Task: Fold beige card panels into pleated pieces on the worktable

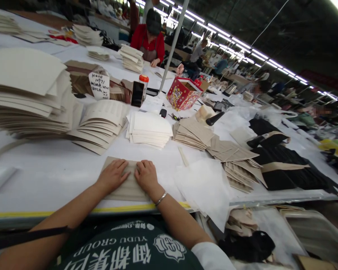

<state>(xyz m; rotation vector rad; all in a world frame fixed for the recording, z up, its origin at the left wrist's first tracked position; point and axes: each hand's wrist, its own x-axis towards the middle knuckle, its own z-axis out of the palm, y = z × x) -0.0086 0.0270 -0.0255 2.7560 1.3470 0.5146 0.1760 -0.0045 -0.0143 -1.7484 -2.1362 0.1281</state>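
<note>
Where the left hand and right hand rest, fingers loosely bent, slightly parted, laid atop without clasping: beige panel, flat on counter. Beyond panel, white stack; left-beyond it, fanned cream pieces; right of it, translucent sheets.

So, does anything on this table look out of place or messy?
A little: the thin white sheets, to the right of the right hand, lie askew and hang over the front edge of the table. Beside them, the tan pieces are spread unevenly. I see no clear spill or damage.
</note>
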